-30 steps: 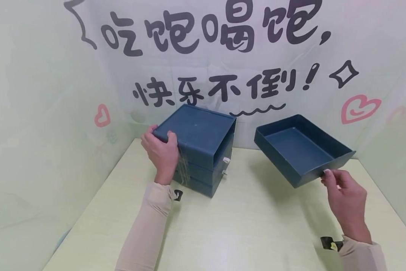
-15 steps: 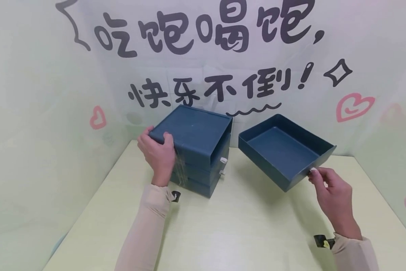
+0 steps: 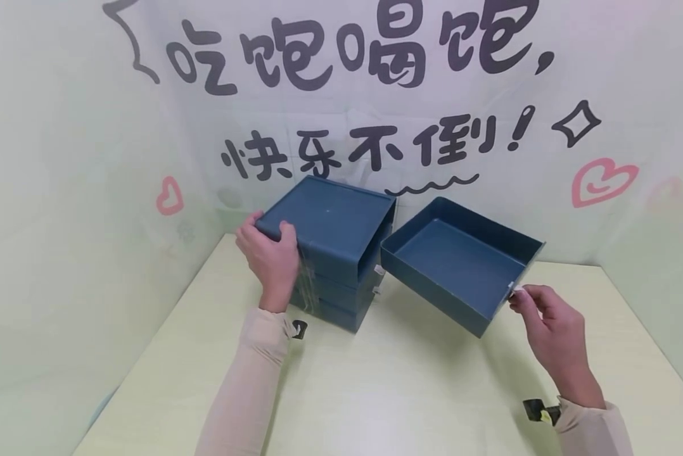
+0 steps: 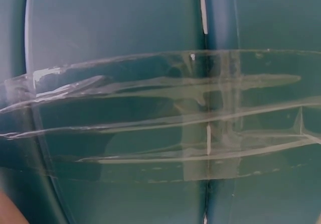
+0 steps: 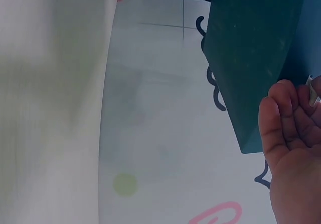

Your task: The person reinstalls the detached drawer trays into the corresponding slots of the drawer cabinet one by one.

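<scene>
A dark blue drawer cabinet (image 3: 330, 215) stands at the back left of the table, with an open slot at its top level. My left hand (image 3: 270, 256) grips its upper left edge, thumb on the top. Clear tape (image 4: 150, 118) crosses its side in the left wrist view. In the air to the right, my right hand (image 3: 555, 332) pinches the white pull tab of a blue drawer (image 3: 455, 253). The drawer is tilted, and its far left corner is close beside the cabinet. From the right wrist, the drawer's underside (image 5: 251, 58) shows above the curled fingers.
Two white pull tabs (image 3: 378, 270) stick out from the lower drawers of the cabinet. Pale table (image 3: 398, 386) extends in front and to the right. Behind hangs a printed cloth (image 3: 353, 101) with large black characters and pink hearts.
The right hand has brought the drawer leftward, up close to the cabinet, and turned it a little. The left hand has kept its grip on the cabinet.
</scene>
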A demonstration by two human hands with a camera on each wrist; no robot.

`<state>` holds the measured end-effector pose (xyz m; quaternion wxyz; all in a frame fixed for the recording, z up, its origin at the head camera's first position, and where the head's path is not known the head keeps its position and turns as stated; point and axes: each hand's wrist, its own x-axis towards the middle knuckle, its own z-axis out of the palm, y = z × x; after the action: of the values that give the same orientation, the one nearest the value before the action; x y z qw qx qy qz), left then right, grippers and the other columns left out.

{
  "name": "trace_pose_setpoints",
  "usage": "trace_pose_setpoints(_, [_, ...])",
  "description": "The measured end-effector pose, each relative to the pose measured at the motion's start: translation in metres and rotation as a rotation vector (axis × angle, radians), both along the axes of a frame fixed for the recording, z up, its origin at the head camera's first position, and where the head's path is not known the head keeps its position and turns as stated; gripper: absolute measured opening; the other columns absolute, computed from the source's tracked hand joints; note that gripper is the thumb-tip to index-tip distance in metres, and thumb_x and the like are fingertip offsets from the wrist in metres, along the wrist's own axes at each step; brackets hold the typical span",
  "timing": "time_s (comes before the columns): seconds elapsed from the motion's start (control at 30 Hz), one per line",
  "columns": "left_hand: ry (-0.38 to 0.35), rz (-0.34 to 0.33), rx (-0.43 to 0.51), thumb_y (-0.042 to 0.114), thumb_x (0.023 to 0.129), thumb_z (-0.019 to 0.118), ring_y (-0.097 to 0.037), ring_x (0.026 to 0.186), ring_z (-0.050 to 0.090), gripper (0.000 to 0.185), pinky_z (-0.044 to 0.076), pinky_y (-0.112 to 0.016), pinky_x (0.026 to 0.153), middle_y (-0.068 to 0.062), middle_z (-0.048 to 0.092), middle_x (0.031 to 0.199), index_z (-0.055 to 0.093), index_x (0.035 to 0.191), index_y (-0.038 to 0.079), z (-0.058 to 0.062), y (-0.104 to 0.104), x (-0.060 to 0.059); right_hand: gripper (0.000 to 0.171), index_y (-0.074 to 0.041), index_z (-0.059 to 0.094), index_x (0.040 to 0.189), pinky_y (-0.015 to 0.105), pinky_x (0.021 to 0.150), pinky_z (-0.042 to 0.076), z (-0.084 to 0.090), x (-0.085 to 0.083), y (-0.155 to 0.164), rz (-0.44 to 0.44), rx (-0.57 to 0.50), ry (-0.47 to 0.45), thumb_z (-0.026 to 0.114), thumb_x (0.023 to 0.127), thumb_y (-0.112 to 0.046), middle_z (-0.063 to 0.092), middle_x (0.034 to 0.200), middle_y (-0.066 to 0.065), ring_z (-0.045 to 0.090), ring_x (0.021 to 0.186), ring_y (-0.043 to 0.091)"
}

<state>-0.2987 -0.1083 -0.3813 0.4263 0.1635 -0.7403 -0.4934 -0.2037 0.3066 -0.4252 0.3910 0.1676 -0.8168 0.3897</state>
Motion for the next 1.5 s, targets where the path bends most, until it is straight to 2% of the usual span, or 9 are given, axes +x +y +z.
trace_pose_setpoints(0.7, [-0.009, -0.007, 0.007, 0.035, 0.089, 0.061, -0.033, 0.114, 0.046, 0.052, 0.045, -0.052, 0.085, -0.017, 0.05, 0.127, 0.051, 0.134, 0.011, -0.001, -0.001, 0.001, 0.005, 0.008, 0.068, 0.095, 0.002, 0.083, 0.048, 0.002, 0.001, -0.012, 0.095, 0.022, 0.006, 0.066, 0.093, 0.004, 0.064, 0.096, -0.027, 0.061, 0.088, -0.023])
trace_pose_setpoints(0.97, [-0.003, 0.001, 0.001, 0.035, 0.088, 0.061, -0.033, 0.114, 0.047, 0.053, 0.046, -0.052, 0.085, -0.017, 0.05, 0.127, 0.051, 0.134, 0.011, -0.001, -0.002, 0.0, 0.006, 0.008, 0.068, 0.096, 0.003, 0.083, 0.049, 0.004, 0.001, -0.013, 0.13, 0.035, -0.004, 0.064, 0.094, 0.006, 0.061, 0.101, -0.035, 0.062, 0.089, -0.022])
trace_pose_setpoints(1.5, [-0.009, -0.018, 0.007, 0.036, 0.09, 0.06, -0.033, 0.114, 0.047, 0.052, 0.045, -0.051, 0.089, -0.016, 0.05, 0.129, 0.05, 0.134, 0.01, -0.001, -0.001, 0.0, 0.012, 0.006, 0.068, 0.098, 0.004, 0.08, 0.05, 0.005, -0.005, -0.019, 0.155, 0.062, -0.006, 0.064, 0.09, 0.014, 0.062, 0.099, -0.03, 0.062, 0.087, -0.02])
